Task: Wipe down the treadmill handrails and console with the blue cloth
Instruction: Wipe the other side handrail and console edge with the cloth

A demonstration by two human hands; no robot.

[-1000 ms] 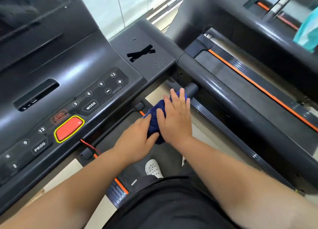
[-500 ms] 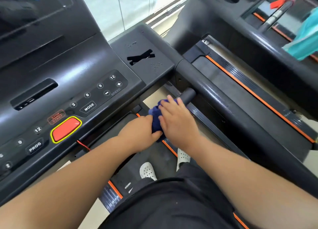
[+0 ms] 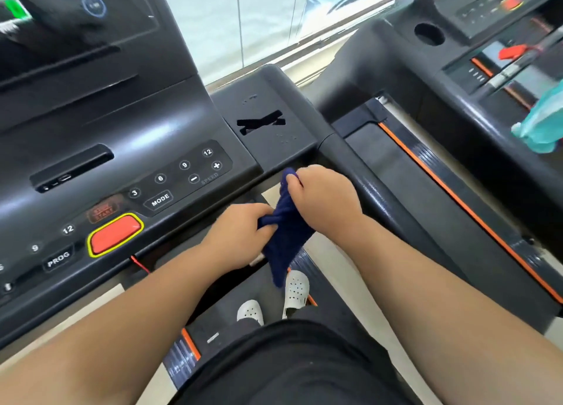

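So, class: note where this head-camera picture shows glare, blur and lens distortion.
Head view: daylight from the window glares off the console below its screen; the screen is motion-blurred, the blue cloth fairly sharp; the wide lens bows the handrail.

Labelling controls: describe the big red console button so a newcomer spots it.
Start at the dark grey treadmill console on the left. On its lower key strip, left of the white-lettered MODE key, sits the oblong red-orange button. Only it has a yellow ring; neighbours are small dark keys.
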